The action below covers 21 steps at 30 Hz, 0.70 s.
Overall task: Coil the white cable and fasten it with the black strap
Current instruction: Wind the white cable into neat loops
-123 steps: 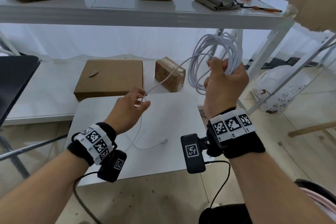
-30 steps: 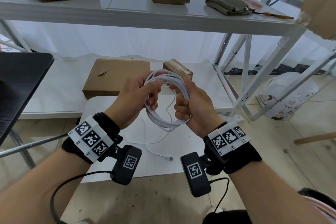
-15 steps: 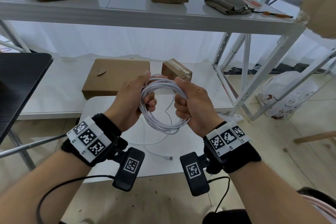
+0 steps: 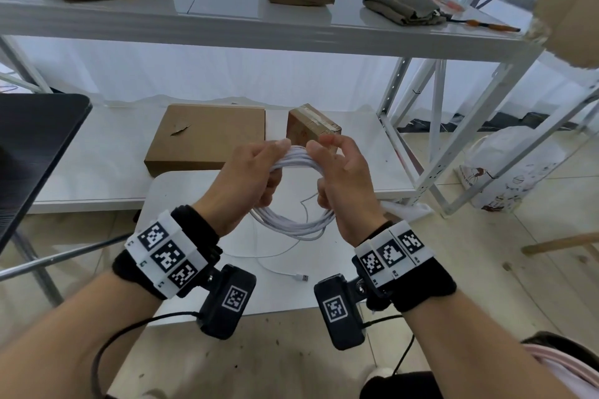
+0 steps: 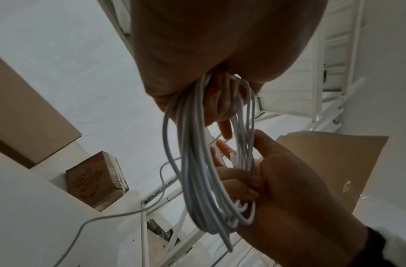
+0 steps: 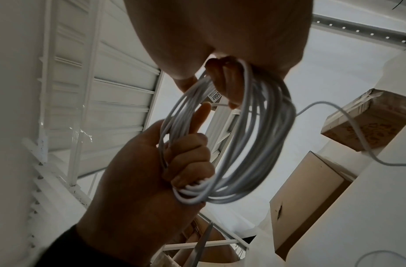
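Head view: both hands are up in front of the shelving, sharing one white cable (image 4: 293, 223) wound into a loose ring above the small white table (image 4: 181, 185). The left hand (image 4: 246, 178) wraps its fingers round the ring's left side, thumb laid along the top strands. The right hand (image 4: 343, 185) clamps the right side with its lower fingers, while index and thumb lift off, relaxed. A free tail drops to the table, its plug (image 4: 304, 278) lying near the front edge. Beyond, on the low shelf, a flat cardboard box (image 4: 207, 136) and a small taped box (image 4: 312, 129).

Left wrist view: the coil (image 5: 204, 180) hangs from the left hand (image 5: 220, 45) at the top, strands bunched in the curled fingers. Lower right, the right hand (image 5: 295, 195) grips the far side of the loops.

Right wrist view: the ring (image 6: 231, 140) spans from the right hand (image 6: 220, 36) down to the left hand (image 6: 147, 177), a tight fist round the strands with one finger pointing up. No black strap shows anywhere.
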Tool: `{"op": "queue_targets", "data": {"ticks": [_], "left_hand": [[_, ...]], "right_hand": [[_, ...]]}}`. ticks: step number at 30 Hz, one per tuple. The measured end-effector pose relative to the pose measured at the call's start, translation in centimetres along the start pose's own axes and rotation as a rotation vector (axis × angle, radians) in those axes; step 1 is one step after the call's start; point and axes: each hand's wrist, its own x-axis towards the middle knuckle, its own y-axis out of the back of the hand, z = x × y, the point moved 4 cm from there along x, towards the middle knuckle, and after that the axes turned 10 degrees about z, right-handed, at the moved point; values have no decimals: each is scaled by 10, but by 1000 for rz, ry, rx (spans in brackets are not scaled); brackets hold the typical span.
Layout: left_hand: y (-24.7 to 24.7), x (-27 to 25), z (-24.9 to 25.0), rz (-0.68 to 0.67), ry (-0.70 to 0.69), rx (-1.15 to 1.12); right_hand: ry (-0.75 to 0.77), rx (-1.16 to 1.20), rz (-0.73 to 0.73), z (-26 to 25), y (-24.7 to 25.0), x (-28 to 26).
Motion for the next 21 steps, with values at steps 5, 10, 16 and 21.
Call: {"op": "queue_targets", "data": {"ticks": [5,10,16,21], "left_hand": [[-1,1,2,67,-45,23],[3,0,3,106,-122,95],[8,2,5,135,-155,90],[7,3,4,113,-139,70]], "right_hand": [[89,-62,4,3,0,2],[43,-42,-166,2,-6,-1],[66,-61,-196,5,-2,1],[127,-93,-158,4,3,3]]}}
